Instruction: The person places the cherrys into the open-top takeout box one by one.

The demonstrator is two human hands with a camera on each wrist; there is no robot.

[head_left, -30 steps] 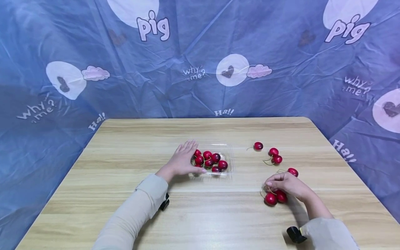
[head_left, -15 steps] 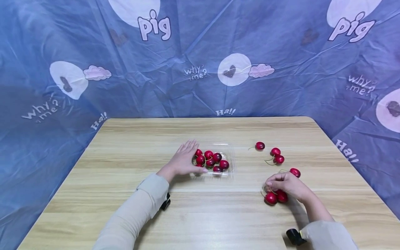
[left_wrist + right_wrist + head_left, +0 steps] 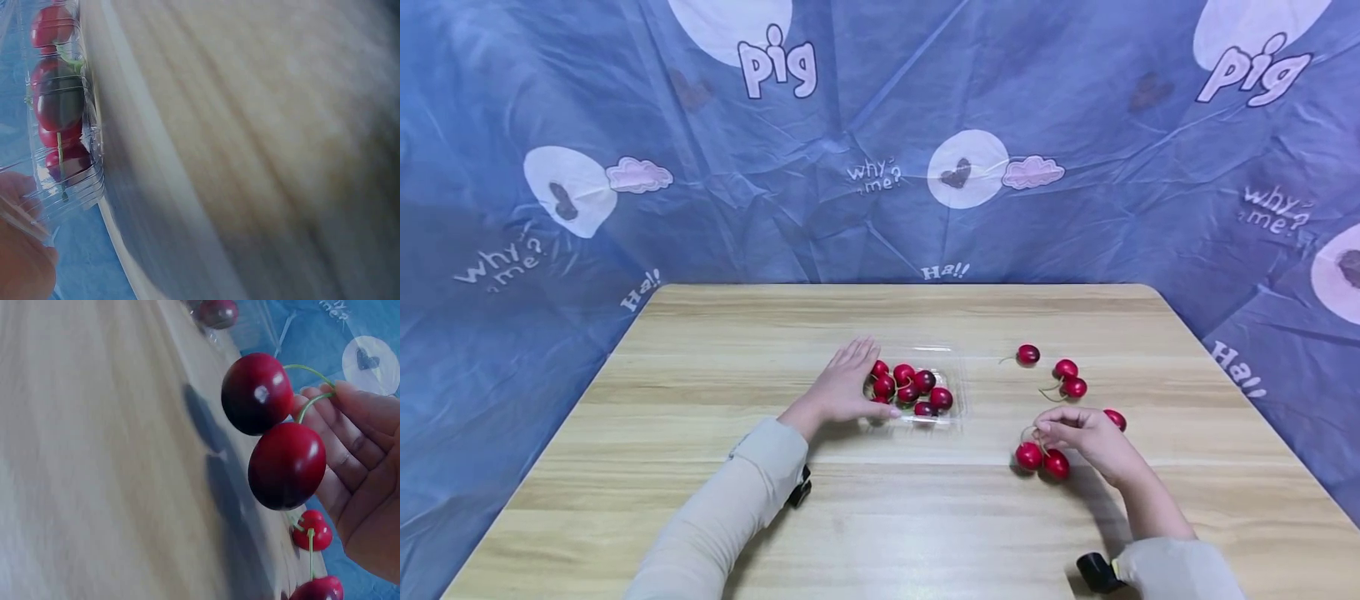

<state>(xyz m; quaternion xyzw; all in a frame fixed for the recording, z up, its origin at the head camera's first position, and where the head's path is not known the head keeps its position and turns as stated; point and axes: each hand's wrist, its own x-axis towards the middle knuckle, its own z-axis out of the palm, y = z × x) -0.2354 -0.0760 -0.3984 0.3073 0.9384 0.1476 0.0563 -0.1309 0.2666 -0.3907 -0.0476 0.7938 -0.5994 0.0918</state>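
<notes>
My right hand (image 3: 1093, 437) pinches the green stems of two dark red cherries (image 3: 256, 394) between thumb and fingertips. The cherries hang just above the table, their shadows apart from them in the right wrist view. My left hand (image 3: 842, 387) lies along the left end of a clear plastic box (image 3: 953, 367), fingers straight and spread, thumb along its near rim. Several cherries (image 3: 925, 381) lie inside the box. Part of the box's left end is hidden under the hand. In the left wrist view, the thumb (image 3: 25, 262) touches the box's corner.
Right of the box, loose cherries lie on the wooden table (image 3: 925, 517): one cherry (image 3: 1027, 355) at the back, a pair of cherries (image 3: 1070, 379) nearer, and another cherry (image 3: 1115, 419) partly behind my right hand. A blue printed cloth (image 3: 820, 217) hangs behind the table.
My right hand has lifted the two cherries by their stems and shifted them slightly left. My left hand stays at the box. The head view has turned a little left.
</notes>
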